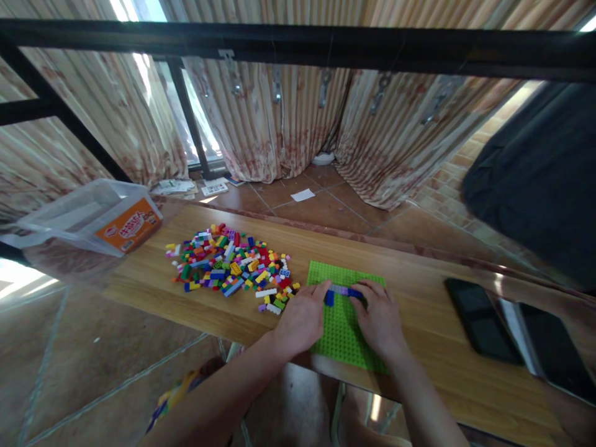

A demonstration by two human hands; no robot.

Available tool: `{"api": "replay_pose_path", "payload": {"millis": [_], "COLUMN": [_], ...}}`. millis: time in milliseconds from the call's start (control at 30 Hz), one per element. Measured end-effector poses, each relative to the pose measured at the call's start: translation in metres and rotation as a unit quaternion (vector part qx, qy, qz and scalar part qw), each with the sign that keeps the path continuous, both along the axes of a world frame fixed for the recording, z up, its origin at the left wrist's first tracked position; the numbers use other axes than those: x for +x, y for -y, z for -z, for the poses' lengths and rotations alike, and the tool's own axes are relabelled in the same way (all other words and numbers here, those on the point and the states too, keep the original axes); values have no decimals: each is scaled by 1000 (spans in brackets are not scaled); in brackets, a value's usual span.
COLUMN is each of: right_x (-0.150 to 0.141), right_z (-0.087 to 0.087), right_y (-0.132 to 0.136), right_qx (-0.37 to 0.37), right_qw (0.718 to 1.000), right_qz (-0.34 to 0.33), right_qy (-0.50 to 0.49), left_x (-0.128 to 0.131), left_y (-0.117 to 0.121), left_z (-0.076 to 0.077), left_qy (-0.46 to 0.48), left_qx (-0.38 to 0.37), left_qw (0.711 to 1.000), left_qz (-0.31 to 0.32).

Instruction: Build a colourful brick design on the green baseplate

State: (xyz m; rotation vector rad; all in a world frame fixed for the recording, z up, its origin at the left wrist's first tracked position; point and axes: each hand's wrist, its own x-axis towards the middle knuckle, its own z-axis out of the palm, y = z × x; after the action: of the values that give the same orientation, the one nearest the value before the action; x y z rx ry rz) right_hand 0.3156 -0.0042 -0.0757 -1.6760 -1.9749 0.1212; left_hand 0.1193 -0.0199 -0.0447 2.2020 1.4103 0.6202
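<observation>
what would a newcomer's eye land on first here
Probably the colourful brick heap on the table. Right of that heap, perhaps the green baseplate, with a blue and purple brick row between the left hand and right hand. The orange label on the tub, far left, may follow.

Striped curtains (307, 124), brown tiled floor (116, 335), wooden table (419, 279), bright window (199, 112) left.

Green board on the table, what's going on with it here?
A person's left hand and right hand are at opposite ends of a short row of bricks over the green board. Whether the row is pressed on is unclear. Left of the board lies a colourful brick pile.
</observation>
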Motion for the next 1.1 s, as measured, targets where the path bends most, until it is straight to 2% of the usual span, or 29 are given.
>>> {"api": "replay_pose_path", "payload": {"millis": [467,800,933,1100], "right_x": [7,14,10,-5], "right_z": [8,14,4,-12], "right_y": [-5,-9,-8,-3], "right_qx": [27,34,40,51], "right_qw": [999,999,999,998], "right_qz": [-20,-31,-6,10], "right_qy": [24,16,-10,-44], "left_x": [2,-8,-38,-110], "left_y": [-1,6,-3,-17], "left_z": [-3,-9,-23,-49], "left_qy": [14,27,31,4], "left_qx": [-3,-10,0,-10], "left_qw": [1000,1000,996,982], "left_qz": [17,-1,-78,-189]}}
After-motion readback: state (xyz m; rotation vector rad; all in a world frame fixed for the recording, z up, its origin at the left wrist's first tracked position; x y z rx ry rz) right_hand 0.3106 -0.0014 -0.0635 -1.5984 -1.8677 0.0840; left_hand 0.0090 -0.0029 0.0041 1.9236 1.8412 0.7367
